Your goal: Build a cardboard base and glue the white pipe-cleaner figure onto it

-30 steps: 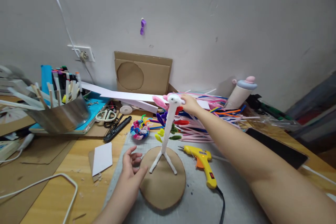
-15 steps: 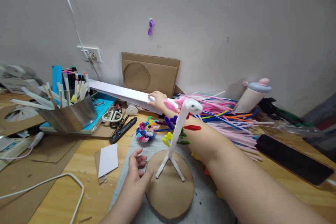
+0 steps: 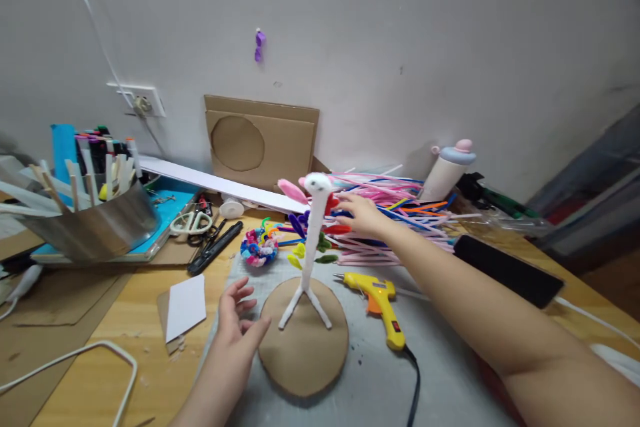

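A white fuzzy figure (image 3: pixel 311 240) made of pipe cleaner stands upright on two splayed legs on a round cardboard base (image 3: pixel 304 367). Looped leaves in pink, purple, red, yellow and green stick out from its stem. Beside the base's left edge is my left hand (image 3: pixel 241 317), fingers apart and holding nothing; its thumb reaches the rim. My right hand (image 3: pixel 361 215) is behind and to the right of the figure, near its red loops, with fingers spread. Whether its fingertips touch the loops I cannot tell. A yellow glue gun (image 3: pixel 377 300) lies right of the base.
Loose pipe cleaners (image 3: pixel 400 203) are heaped at the back right, near a bottle (image 3: pixel 447 170) and a phone (image 3: pixel 505 270). At left are a metal tub (image 3: pixel 110 220) of sticks and markers, scissors (image 3: pixel 193 223), a black cutter (image 3: pixel 216 248) and a coiled pipe-cleaner bundle (image 3: pixel 259 247).
My right hand has drawn back from the white strip to the right of the figure, uncovering the glue gun. The view has turned right. My left hand stays beside the base.
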{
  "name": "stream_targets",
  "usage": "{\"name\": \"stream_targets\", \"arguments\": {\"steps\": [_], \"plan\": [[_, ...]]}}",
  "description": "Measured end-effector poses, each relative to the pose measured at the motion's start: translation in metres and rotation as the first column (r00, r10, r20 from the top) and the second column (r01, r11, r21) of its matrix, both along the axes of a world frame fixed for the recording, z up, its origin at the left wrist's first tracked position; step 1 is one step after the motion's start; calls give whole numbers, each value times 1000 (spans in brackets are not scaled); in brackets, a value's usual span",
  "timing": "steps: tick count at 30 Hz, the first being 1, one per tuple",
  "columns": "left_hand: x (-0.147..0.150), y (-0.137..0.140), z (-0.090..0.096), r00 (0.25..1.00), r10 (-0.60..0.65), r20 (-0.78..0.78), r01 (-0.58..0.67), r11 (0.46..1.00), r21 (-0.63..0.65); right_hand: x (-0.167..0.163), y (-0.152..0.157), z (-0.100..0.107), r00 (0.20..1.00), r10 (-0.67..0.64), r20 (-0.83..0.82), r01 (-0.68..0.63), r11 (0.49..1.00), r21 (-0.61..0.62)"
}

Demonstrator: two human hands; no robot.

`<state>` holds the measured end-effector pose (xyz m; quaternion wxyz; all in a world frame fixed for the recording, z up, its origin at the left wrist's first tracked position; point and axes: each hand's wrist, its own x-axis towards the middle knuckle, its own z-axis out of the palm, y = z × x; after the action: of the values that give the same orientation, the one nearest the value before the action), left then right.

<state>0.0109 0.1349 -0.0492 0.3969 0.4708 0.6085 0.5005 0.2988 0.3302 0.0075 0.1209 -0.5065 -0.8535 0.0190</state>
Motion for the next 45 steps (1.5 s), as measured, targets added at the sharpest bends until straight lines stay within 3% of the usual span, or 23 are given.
{"name": "stream_targets", "arguments": {"steps": [4,10,17,22,25,29,33,38,41,45], "plan": [[2,4,-7,1000,25,16,-25,999,42,36,-34,-26,996,58,67,-51,993,-104],[-7,18,-1,994,103,36,-105,993,50,36,-51,-56,996,58,66,-49,990,-132],[-6,26,11,978,189,84,-191,981,16,37,-28,-59,997,65,-31,-70,976,-205],[-6,28,7,979,194,61,-195,981,7,35,-28,-47,973,32,-230,-82,974,-209],[-7,29,1,982,181,48,-182,983,22,43,-24,-32,913,-31,-407,-36,987,-156],[-9,26,-6,988,147,38,-149,988,35,69,-7,-13,761,-187,-622,155,982,-105],[-11,22,-11,996,89,-2,-89,994,61,95,10,-5,556,-319,-767,327,933,-150],[-10,20,-11,997,69,-22,-67,995,70,97,6,0,348,-377,-858,388,891,-234],[-7,18,-6,997,81,-14,-80,995,53,81,1,2,315,-410,-856,351,888,-296],[-5,16,-3,996,93,-11,-92,994,55,49,5,1,332,-508,-794,264,859,-439]]}}
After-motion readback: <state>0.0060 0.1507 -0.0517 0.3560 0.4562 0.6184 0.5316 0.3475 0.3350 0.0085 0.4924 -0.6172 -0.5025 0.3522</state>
